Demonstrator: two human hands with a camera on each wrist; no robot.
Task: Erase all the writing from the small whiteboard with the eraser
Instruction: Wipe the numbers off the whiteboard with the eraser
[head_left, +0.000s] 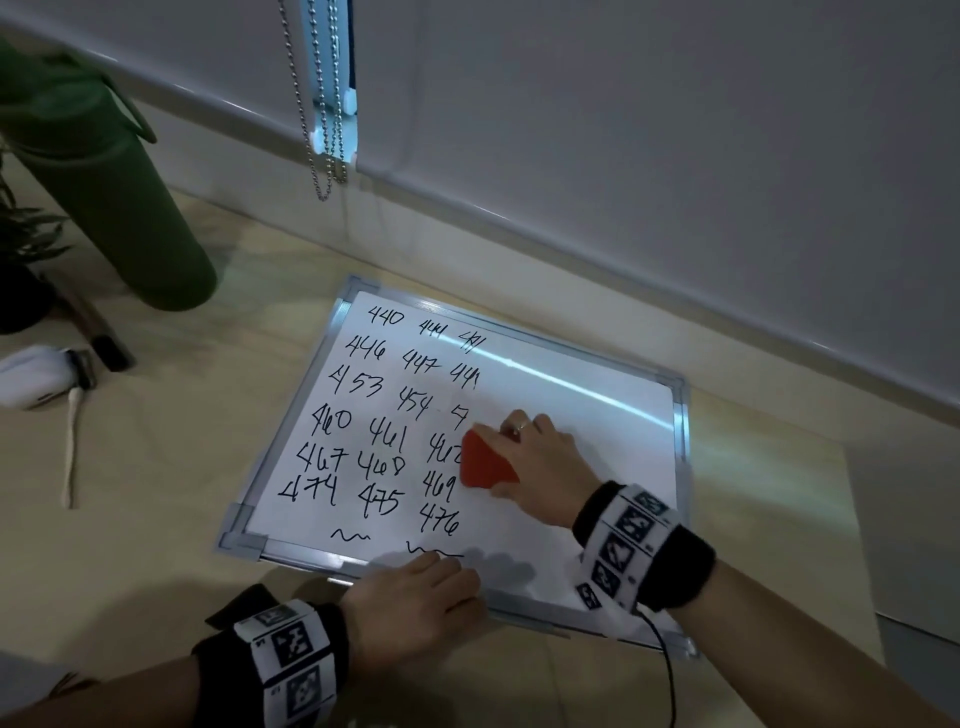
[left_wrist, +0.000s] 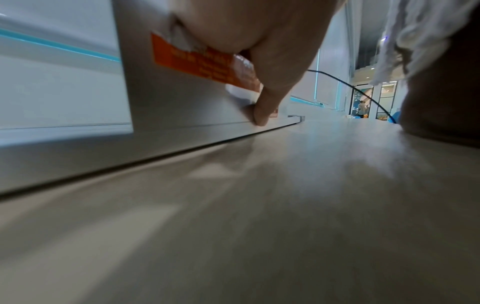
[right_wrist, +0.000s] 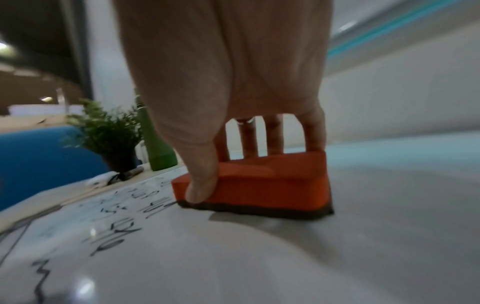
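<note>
The small whiteboard (head_left: 597, 431) lies flat on the wooden table, framed in silver. Rows of black handwritten numbers (head_left: 363, 431) and two squiggles fill its left half; the right half is blank. My right hand (head_left: 535, 457) grips the red-orange eraser (head_left: 483, 462) at the board's middle, right beside the numbers. In the right wrist view the thumb (right_wrist: 202, 185) is on the eraser's (right_wrist: 259, 185) near side, the fingers behind it, its dark felt flat on the board (right_wrist: 182, 257). My left hand (head_left: 415, 597) rests on the near frame; its thumb (left_wrist: 262, 115) presses the frame's edge (left_wrist: 155, 144).
A tall green bottle (head_left: 104, 197) and a potted plant (head_left: 21, 249) stand at the far left. A white device with a cord (head_left: 36, 376) and a dark stick-like object (head_left: 104, 338) lie near them. A bead chain (head_left: 322, 130) hangs by the wall behind the board.
</note>
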